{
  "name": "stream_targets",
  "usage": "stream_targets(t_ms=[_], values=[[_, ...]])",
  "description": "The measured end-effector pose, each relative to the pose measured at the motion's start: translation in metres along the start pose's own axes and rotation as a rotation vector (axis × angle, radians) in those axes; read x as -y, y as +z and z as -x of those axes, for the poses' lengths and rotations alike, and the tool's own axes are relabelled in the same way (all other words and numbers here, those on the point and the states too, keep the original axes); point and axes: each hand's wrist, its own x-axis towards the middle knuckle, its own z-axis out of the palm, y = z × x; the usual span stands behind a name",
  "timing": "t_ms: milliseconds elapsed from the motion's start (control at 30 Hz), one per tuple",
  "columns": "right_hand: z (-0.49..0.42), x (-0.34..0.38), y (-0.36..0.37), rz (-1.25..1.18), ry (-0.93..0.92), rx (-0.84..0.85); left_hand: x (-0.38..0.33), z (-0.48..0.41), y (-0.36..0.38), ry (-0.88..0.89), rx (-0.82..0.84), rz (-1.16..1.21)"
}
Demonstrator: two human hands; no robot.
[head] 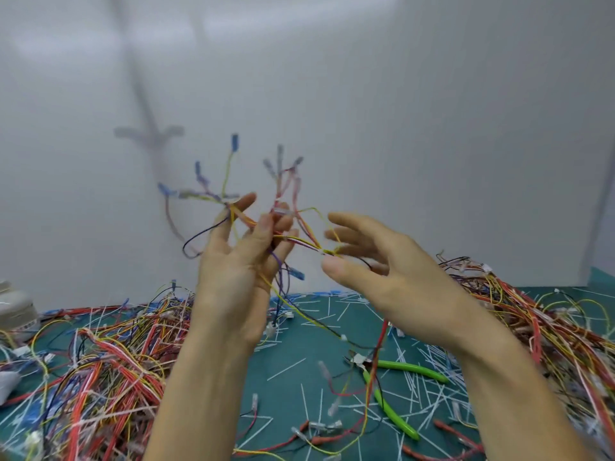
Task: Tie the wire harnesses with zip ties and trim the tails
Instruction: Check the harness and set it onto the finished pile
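Note:
I hold a wire harness (pixel 233 207) of thin yellow, red and purple wires with blue terminals up in front of the white wall. My left hand (pixel 239 261) grips the bundle between thumb and fingers, its wire ends fanning upward. My right hand (pixel 376 271) is beside it to the right, fingers spread and blurred, thumb and fingertips at a small white tie or connector (pixel 322 251) on the yellow wires. Green-handled cutters (pixel 396 390) lie open on the green mat below.
A large pile of harnesses (pixel 109 367) covers the mat's left side and another pile (pixel 539 327) fills the right. Several cut white tie tails (pixel 332 314) litter the green mat (pixel 293 380). A white roll-like object (pixel 16 311) stands at the far left.

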Motion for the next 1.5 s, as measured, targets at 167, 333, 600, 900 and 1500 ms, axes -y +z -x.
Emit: stream_targets(t_ms=[167,333,600,900,1500], values=[[-0.004,0.003,0.018,-0.05,-0.086,-0.166,0.008,0.016,0.022,0.04,0.149,-0.353],[-0.004,-0.002,0.008,-0.077,-0.069,-0.115,0.017,0.018,0.022,0.101,0.176,-0.739],[-0.002,-0.008,-0.016,-0.265,-0.025,-0.384,0.031,0.021,0.022,0.1,0.183,-1.008],[-0.006,0.0,-0.037,-0.366,-0.042,-0.605,0.057,0.042,0.035,-0.24,0.837,-1.387],[-0.04,0.008,-0.108,-0.202,-0.008,-0.674,0.133,0.072,0.112,-0.585,0.551,-0.359]])
